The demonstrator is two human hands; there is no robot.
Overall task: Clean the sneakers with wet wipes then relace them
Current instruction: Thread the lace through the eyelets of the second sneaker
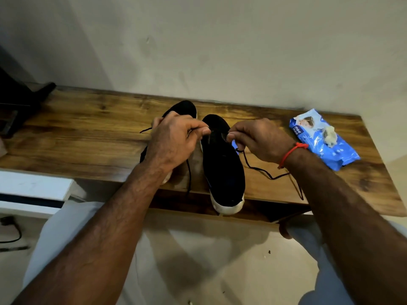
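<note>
Two black sneakers with white soles stand side by side on a wooden bench, toes toward the wall. The right sneaker is in full view; the left sneaker is mostly hidden behind my left hand. Over the right sneaker's upper, both hands pinch its black lace: my left hand at one side, my right hand at the other. One loose lace end trails across the bench to the right and over the front edge. Another lace end hangs down between the shoes.
A blue pack of wet wipes lies at the bench's right end with a crumpled used wipe on top. A dark object sits at the left end. The wall runs right behind the bench. My knees in light trousers are below.
</note>
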